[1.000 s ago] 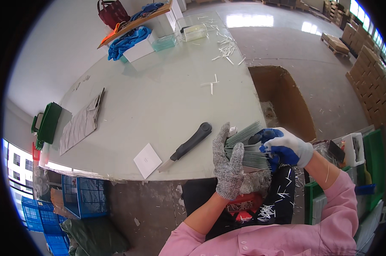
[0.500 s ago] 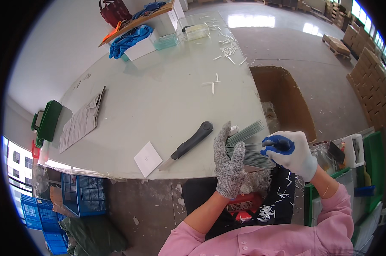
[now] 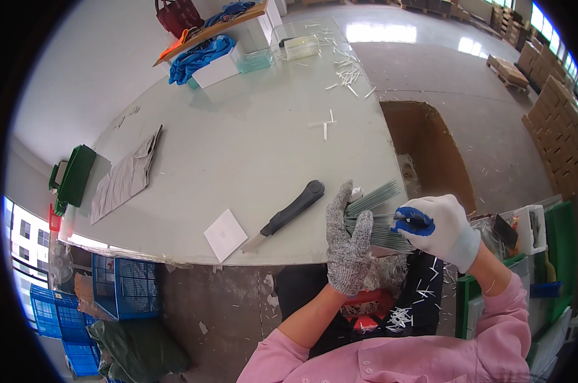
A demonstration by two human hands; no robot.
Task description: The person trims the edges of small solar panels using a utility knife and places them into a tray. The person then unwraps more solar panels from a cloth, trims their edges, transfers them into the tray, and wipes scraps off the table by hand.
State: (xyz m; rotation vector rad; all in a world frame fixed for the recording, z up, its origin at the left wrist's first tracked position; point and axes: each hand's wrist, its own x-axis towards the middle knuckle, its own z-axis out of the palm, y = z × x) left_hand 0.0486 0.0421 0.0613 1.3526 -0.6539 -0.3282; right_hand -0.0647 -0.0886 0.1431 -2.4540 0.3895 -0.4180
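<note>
At the near right edge of the table, my left hand (image 3: 351,246) wears a grey knit glove and is closed round a fanned stack of thin greenish glass sheets (image 3: 377,198). The sheets' edges spread to the right, split into an upper and a lower group. My right hand (image 3: 437,230), in a white glove with blue-coated fingertips, is closed at the right end of the stack. Whatever its fingers pinch, I cannot make out. To the left of my left hand lies a dark-handled knife (image 3: 289,214), beside a white square card (image 3: 225,235).
A folded grey cloth (image 3: 126,179) and a green box (image 3: 76,175) lie left on the table (image 3: 238,147). White strips (image 3: 348,71) are scattered at its far right. An open cardboard box (image 3: 429,147) stands against the right edge. Blue crates (image 3: 126,287) are at lower left.
The whole view has shifted slightly. Both hands stay at the stack, and their grip looks much the same.
</note>
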